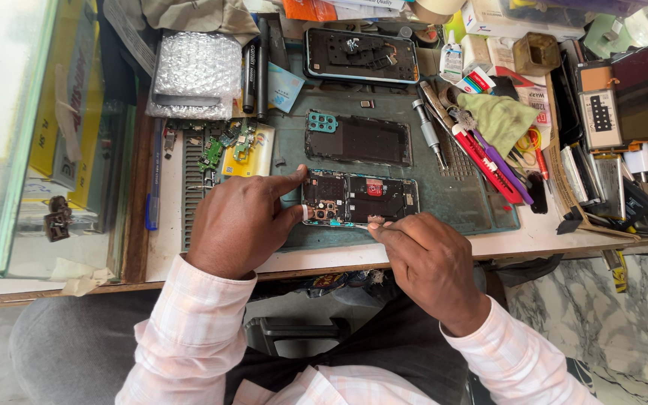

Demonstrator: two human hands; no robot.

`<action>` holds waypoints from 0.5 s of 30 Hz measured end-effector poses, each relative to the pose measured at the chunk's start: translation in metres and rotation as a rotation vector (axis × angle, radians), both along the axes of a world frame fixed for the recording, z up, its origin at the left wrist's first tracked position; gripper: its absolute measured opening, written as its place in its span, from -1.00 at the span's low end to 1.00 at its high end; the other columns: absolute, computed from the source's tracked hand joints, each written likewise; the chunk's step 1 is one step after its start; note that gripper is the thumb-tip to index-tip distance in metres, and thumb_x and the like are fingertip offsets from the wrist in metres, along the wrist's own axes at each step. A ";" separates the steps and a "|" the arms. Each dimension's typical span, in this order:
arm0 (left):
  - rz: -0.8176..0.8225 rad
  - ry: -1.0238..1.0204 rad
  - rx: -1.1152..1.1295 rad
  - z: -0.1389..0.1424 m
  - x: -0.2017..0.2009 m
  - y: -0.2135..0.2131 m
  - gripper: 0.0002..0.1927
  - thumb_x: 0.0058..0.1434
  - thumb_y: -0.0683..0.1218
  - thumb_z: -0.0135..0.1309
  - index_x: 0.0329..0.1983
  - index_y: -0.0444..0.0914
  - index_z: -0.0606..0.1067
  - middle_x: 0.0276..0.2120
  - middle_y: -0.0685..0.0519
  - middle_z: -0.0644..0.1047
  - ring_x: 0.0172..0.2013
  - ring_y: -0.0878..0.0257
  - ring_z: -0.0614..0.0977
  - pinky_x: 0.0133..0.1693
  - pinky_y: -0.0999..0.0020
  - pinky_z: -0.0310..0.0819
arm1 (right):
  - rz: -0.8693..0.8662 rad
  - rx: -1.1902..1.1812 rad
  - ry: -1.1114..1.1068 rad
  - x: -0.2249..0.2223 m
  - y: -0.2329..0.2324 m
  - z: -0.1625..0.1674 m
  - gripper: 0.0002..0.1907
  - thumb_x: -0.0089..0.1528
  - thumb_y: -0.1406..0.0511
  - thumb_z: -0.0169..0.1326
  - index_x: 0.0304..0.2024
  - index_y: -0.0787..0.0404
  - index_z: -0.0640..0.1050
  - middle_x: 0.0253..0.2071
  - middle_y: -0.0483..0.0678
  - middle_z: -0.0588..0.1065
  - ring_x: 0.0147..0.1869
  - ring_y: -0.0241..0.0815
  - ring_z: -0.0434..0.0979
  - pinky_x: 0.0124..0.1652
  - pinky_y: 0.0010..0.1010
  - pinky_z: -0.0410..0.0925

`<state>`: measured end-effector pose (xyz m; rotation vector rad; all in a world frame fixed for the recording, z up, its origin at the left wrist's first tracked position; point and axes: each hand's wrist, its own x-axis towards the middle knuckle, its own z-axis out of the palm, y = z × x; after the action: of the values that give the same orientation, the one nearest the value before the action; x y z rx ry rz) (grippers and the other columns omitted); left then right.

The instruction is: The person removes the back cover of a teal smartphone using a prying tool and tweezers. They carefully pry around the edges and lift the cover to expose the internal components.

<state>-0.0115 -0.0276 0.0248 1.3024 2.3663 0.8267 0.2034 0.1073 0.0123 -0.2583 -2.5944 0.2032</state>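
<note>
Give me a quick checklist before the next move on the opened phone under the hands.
1. Opened phone lies flat on the green work mat: ok.
2. Left hand steadies the phone's camera end, thumb and forefinger on its edge: ok.
3. Right hand has its fingertips at the phone's lower edge; whether they pinch a tool or a small part: cannot tell.
4. Removed back cover lies apart, above the phone: ok.
5. Circuit boards rest loose on the mat's left edge, close to the left hand: not ok.
6. Screwdriver lies within reach at the right: ok.
</note>
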 end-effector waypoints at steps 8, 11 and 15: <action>0.005 0.052 -0.015 0.000 0.002 0.000 -0.50 0.06 0.03 0.31 0.13 0.09 0.58 -0.45 -0.07 0.64 -0.44 -0.09 0.65 -0.34 0.00 0.51 | 0.090 0.027 -0.024 -0.002 0.008 0.001 -0.79 0.12 0.48 0.22 -0.18 0.25 0.65 -0.32 -0.10 0.52 -0.25 -0.14 0.56 -0.29 -0.30 0.41; -0.002 0.059 0.006 0.000 0.002 -0.001 -0.50 0.06 0.03 0.31 0.13 0.08 0.59 -0.43 -0.07 0.64 -0.44 -0.09 0.64 -0.34 -0.01 0.51 | 0.124 0.028 -0.011 -0.004 0.011 -0.001 -0.78 0.13 0.49 0.21 -0.17 0.25 0.65 -0.29 -0.09 0.52 -0.22 -0.14 0.57 -0.27 -0.31 0.43; 0.009 0.036 0.000 -0.002 0.001 0.000 -0.51 0.07 0.03 0.30 0.13 0.08 0.59 -0.44 -0.07 0.64 -0.42 -0.09 0.65 -0.32 0.00 0.51 | 0.125 0.005 0.001 -0.004 0.013 -0.004 -0.82 0.15 0.49 0.23 -0.19 0.25 0.65 -0.33 -0.10 0.50 -0.24 -0.15 0.58 -0.29 -0.31 0.42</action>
<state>-0.0106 -0.0272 0.0232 1.3181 2.4013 0.8130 0.1997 0.1206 0.0078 -0.0938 -2.6121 0.2406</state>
